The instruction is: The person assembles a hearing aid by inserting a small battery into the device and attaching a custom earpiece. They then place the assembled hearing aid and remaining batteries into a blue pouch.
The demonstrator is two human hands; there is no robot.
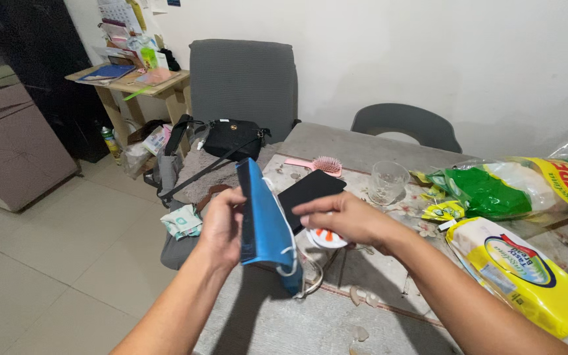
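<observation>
My left hand (221, 223) grips a stack of blue face masks (265, 220), held on edge above the table, white ear loops dangling at the bottom. My right hand (343, 217) hovers just to the right of the masks, fingers curled and pointing left, touching or almost touching the stack; I cannot tell if it grips it. A black flat case (311, 189) lies on the table behind the hands. A white round lid with orange marks (327, 238) sits under my right hand.
A clear glass (388, 182), a pink hairbrush (320, 164), green (494, 190) and yellow (527, 269) plastic packages lie on the grey table (336, 315). A grey chair (243, 85) holds a black bag (233, 138). A wooden side table (146, 82) stands at the far left.
</observation>
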